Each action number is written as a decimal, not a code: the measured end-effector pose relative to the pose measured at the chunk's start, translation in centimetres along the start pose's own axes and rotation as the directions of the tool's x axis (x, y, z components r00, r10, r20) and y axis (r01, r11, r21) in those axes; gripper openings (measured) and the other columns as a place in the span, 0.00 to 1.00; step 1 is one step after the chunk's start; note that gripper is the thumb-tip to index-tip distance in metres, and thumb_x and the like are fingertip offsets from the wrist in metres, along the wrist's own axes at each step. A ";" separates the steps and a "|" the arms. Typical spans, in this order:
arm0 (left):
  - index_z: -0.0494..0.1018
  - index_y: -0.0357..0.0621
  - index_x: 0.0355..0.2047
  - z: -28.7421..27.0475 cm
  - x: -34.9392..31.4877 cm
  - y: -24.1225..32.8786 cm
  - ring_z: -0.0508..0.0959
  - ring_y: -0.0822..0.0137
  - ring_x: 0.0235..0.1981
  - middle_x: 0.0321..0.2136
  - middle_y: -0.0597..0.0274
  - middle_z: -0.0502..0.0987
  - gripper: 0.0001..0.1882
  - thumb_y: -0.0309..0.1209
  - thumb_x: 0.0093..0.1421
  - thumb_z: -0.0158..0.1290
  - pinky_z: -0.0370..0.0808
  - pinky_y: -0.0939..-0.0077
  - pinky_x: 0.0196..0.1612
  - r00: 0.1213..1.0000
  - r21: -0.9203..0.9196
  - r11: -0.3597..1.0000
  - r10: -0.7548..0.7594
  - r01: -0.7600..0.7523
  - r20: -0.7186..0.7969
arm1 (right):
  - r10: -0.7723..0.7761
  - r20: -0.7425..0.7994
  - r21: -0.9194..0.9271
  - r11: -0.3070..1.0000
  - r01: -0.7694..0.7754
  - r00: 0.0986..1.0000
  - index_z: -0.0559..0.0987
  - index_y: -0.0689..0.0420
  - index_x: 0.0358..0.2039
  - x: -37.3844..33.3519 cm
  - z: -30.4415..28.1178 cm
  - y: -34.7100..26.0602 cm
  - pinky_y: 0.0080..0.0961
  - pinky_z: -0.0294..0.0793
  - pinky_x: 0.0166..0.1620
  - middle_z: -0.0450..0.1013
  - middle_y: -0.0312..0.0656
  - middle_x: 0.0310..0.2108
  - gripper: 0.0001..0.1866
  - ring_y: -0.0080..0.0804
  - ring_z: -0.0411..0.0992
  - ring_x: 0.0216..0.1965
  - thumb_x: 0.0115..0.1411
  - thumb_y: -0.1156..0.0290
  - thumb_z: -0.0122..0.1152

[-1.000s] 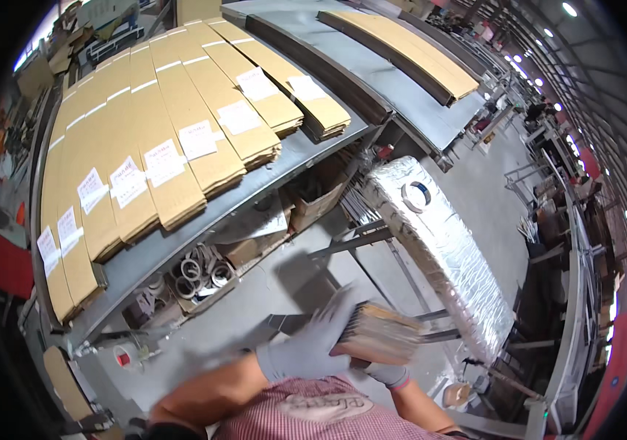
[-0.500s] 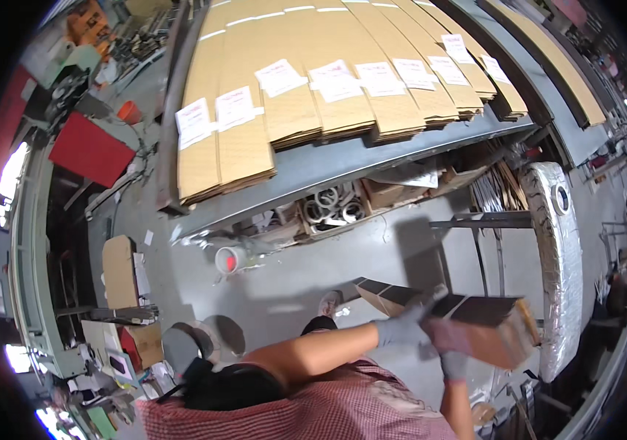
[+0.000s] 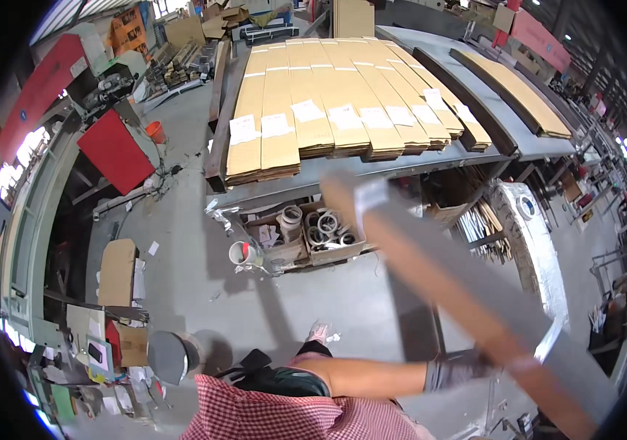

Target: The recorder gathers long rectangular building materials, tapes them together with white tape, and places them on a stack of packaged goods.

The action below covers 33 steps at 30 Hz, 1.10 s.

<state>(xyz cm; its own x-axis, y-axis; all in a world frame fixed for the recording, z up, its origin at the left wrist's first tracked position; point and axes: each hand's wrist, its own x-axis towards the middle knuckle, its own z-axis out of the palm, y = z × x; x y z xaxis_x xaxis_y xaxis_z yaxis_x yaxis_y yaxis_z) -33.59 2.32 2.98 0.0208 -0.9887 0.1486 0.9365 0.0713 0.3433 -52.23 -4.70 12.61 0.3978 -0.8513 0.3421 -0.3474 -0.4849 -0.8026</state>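
A long strapped bundle of cardboard (image 3: 460,293), smeared by motion, slants across the right of the view. Its far end rises in front of the table and its near end drops toward the lower right. From the lower left my left forearm reaches across to it. My left hand (image 3: 471,375), in a grey glove, grips the bundle's near half, with its fingers blurred and partly behind the cardboard. My right hand does not show. Beyond the bundle, stacks of flat tan cardboard (image 3: 313,92) with white paper slips lie side by side on a metal table (image 3: 313,170).
Under the table stand cartons with ring-shaped parts (image 3: 326,227) and a white bucket (image 3: 243,254). A silver-wrapped slab (image 3: 537,246) stands at the right. At the left are a round stool (image 3: 169,357), a cardboard sheet (image 3: 117,273) and a red machine panel (image 3: 117,152).
The bundle has swung from low at the right up across the view, its far end now before the table. My right hand has gone out of sight. The view has tilted upward.
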 end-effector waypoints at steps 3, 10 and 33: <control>0.54 0.43 0.63 2.5 1.5 7.2 0.72 0.68 0.51 0.53 0.61 0.70 0.40 0.31 0.55 0.63 0.70 0.74 0.53 0.937 0.314 0.892 0.349 -0.324 -0.025 | -0.047 0.290 0.140 0.990 0.006 0.956 0.59 0.53 0.63 -2.9 2.2 -2.5 0.46 0.69 0.50 0.70 0.49 0.51 0.41 0.43 0.70 0.49 0.53 0.60 0.68; 0.50 0.48 0.65 -5.1 -10.9 23.3 0.73 0.65 0.51 0.52 0.58 0.71 0.45 0.18 0.49 0.60 0.74 0.71 0.51 0.631 0.659 0.589 0.744 -0.468 -0.217 | -0.350 0.592 0.294 0.932 0.209 0.726 0.55 0.71 0.63 -1.5 10.6 -7.6 0.36 0.60 0.63 0.60 0.56 0.60 0.48 0.42 0.61 0.61 0.47 0.67 0.73; 0.55 0.52 0.66 -14.5 -37.8 46.3 0.76 0.40 0.46 0.62 0.33 0.57 0.52 0.56 0.43 0.64 0.76 0.57 0.47 0.324 0.610 0.004 0.844 0.792 -0.426 | -0.233 0.939 0.335 0.781 -0.527 0.251 0.60 0.67 0.62 7.3 65.2 -29.5 0.24 0.67 0.54 0.70 0.44 0.52 0.39 0.27 0.68 0.52 0.54 0.67 0.67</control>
<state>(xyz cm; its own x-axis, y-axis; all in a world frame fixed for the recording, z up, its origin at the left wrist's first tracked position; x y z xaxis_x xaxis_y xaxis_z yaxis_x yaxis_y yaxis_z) 14.05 41.06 -0.15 0.9468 -0.3167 -0.0574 -0.1934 -0.7023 0.6851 16.32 16.46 6.92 0.9787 0.0872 -0.1860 -0.1967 0.1374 -0.9708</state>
